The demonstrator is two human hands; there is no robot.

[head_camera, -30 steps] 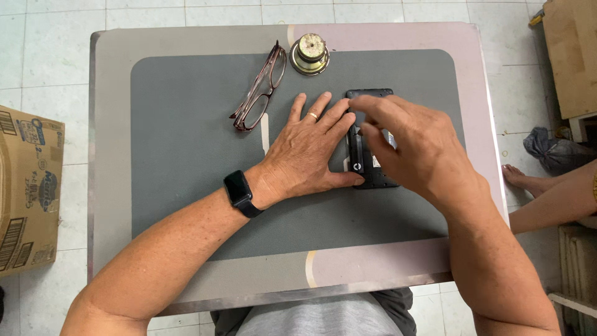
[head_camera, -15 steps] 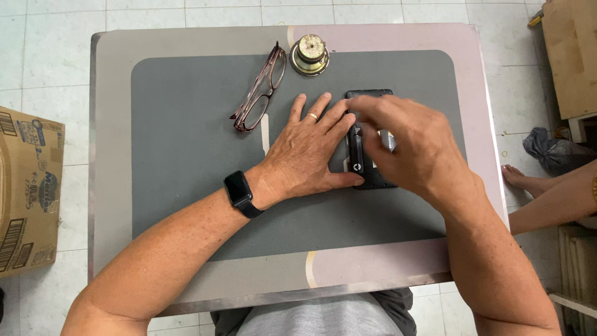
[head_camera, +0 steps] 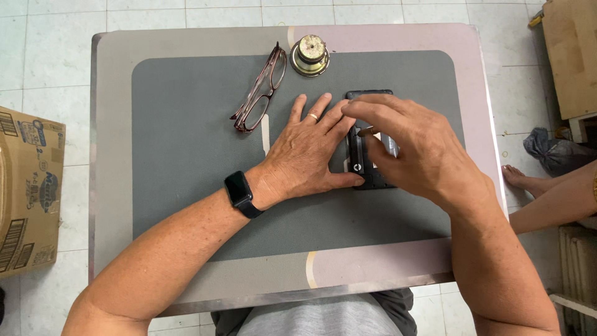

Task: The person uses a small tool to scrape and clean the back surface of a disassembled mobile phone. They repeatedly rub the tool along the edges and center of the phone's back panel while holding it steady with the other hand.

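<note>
Head view: right of frame centre, a black flat device [head_camera: 367, 163] lies on the worktop's grey mat [head_camera: 186, 155]. The left hand [head_camera: 308, 152] presses flat beside it, fingers spread; the right hand [head_camera: 410, 146] covers it, fingertips curled onto it, glasses [head_camera: 258, 90] upper centre

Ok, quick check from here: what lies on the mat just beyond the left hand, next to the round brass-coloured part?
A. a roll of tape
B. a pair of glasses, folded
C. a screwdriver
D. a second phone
B: a folded pair of dark-framed glasses lies on the grey mat beyond the left hand, beside the round brass-coloured part.
</note>
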